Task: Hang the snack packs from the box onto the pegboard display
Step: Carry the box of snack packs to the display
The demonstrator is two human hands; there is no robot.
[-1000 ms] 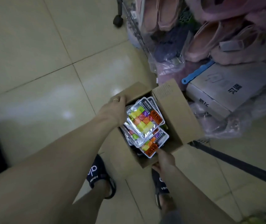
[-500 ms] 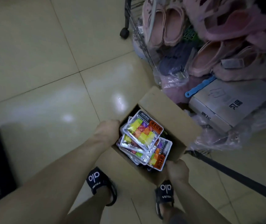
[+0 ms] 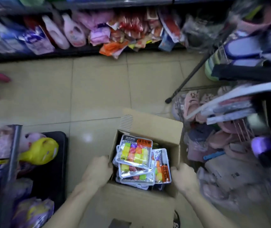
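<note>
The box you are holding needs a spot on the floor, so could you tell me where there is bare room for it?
Bare tile floor lies ahead of the box, bordered by the far shelf and the black bin. To the right, the slipper rack and tripod leg crowd it.

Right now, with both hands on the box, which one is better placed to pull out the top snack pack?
Probably left: the left hand grips the cardboard box wall beside the top snack pack; the right hand grips the far corner.

Shop aisle; stocked shelves [image 3: 98,30]
</note>
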